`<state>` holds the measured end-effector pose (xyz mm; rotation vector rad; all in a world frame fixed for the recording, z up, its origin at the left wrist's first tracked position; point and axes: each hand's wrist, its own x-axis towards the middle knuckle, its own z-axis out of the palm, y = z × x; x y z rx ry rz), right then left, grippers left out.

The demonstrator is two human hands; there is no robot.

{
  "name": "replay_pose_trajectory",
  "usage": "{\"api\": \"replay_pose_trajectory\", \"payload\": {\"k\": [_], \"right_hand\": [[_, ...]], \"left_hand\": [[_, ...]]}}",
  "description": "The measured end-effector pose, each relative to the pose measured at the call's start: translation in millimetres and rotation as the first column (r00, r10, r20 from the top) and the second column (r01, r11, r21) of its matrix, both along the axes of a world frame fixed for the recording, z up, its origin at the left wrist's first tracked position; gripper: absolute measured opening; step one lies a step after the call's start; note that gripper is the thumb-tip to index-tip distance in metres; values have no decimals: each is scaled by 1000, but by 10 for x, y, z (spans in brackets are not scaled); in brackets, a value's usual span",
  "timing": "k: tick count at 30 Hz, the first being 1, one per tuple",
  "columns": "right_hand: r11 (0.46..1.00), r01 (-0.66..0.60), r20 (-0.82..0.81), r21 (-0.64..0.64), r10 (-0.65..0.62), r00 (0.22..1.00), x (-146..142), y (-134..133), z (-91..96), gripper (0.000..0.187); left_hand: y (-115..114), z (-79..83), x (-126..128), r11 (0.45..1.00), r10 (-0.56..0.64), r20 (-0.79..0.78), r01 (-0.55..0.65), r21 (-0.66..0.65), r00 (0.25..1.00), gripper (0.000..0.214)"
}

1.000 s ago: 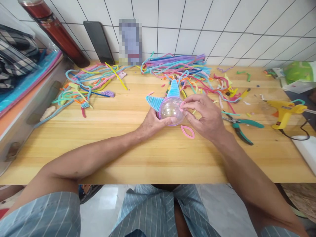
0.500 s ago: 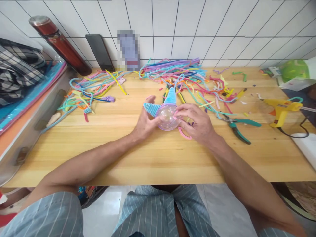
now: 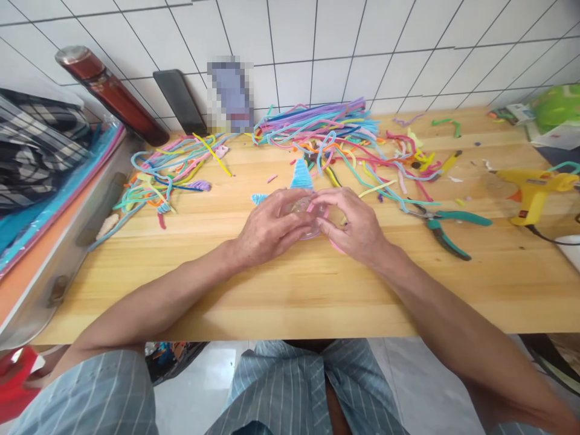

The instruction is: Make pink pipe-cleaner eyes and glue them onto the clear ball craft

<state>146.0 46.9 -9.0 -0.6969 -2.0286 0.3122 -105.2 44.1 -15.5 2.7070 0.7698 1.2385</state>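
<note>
Our right hand [image 3: 356, 223] pinches the pink loop [image 3: 311, 206] mid-frame, left hand [image 3: 269, 226] grip unclear, so let's steady that dome [image 3: 298, 206].

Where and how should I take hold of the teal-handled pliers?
Probably by both handles, palm down, coming from the near right side. The pliers lie flat on the table, handles spread toward the right and the person, jaws pointing left and away. The right hand is the nearer one, but would first have to leave the clear ball.
</note>
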Motion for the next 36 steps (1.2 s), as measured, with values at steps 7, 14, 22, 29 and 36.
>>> {"api": "replay_pose_trajectory", "payload": {"k": [7, 14, 22, 29, 36], "right_hand": [[997, 24, -42, -69, -27, 999, 81, 48, -83, 44], [996, -1, -4, -89, 0, 1000, 113, 116, -147, 33], [997, 2, -16, -83, -3, 1000, 102, 124, -135, 30], [998, 44, 4, -50, -44, 999, 45, 102, -164, 31], [999, 44, 12, -24, -44, 999, 40, 106, -195, 33]], "left_hand": [[31, 37, -60, 1000, 8, 47, -8, -15, 999, 30], [104, 74, -67, 995, -78, 11, 77, 66, 997, 29], [122, 80, -83, 996, -83, 25, 82, 31, 996, 25], [129, 64, -98, 997, -61, 40, 59, 49, 997, 24], [120, 42, -84, 995, -77, 87, 72, 63, 993, 30]]}}
